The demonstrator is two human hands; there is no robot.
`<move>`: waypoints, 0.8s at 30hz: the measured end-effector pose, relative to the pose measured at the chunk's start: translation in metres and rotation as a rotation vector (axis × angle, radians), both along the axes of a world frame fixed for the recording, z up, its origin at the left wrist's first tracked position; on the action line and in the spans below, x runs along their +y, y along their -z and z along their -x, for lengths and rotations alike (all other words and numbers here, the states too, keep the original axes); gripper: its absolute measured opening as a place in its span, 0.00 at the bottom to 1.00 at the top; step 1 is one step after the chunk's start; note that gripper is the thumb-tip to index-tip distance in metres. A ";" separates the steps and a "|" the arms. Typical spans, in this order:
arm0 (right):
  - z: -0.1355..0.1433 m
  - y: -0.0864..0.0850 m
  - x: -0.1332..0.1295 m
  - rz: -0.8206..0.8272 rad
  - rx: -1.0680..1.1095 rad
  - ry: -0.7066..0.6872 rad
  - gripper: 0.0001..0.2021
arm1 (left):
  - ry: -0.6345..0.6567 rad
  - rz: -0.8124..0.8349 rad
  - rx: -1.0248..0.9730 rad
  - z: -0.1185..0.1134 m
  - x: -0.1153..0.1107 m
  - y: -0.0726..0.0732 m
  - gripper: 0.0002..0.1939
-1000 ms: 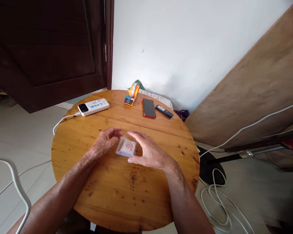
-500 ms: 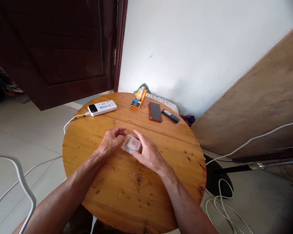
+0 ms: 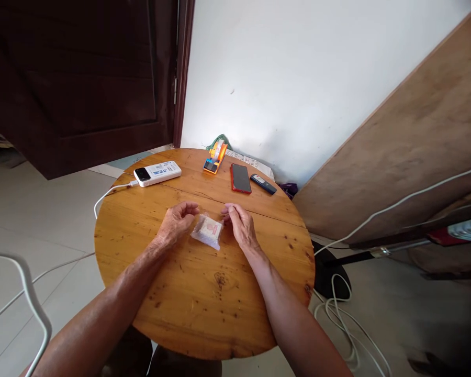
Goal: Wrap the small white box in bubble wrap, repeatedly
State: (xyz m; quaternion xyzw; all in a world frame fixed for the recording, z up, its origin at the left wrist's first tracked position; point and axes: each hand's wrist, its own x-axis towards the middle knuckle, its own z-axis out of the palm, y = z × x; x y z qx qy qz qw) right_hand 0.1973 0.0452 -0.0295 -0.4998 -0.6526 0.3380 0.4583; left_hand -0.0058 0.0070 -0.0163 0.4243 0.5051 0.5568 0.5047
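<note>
A small packet (image 3: pixel 210 228) in clear plastic wrap, white inside with a pinkish-red print, lies flat on the round wooden table (image 3: pixel 220 314) between my hands. My left hand (image 3: pixel 178 222) rests just left of the packet, fingers loosely curved and thumb apart from them, holding nothing that I can see. On the other side, my right hand (image 3: pixel 242 225) is a little off the packet's right edge, with its fingers bent and loose; no object shows in it.
Toward the back stand a white power bank (image 3: pixel 157 173) with a cable plugged in, an orange tape dispenser (image 3: pixel 215 156), a red-edged phone (image 3: pixel 240 178) and a dark handheld device (image 3: pixel 263 184). White cables (image 3: pixel 343 314) coil on the floor at right. A dark door (image 3: pixel 113 104) is at left.
My right hand has let go of the packet and moved off to the right. The packet now lies on the table. My left hand has barely moved; the view has shifted slightly.
</note>
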 end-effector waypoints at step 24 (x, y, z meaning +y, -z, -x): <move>0.000 0.003 0.003 -0.006 0.050 0.018 0.16 | 0.153 0.063 -0.212 -0.008 -0.002 0.002 0.28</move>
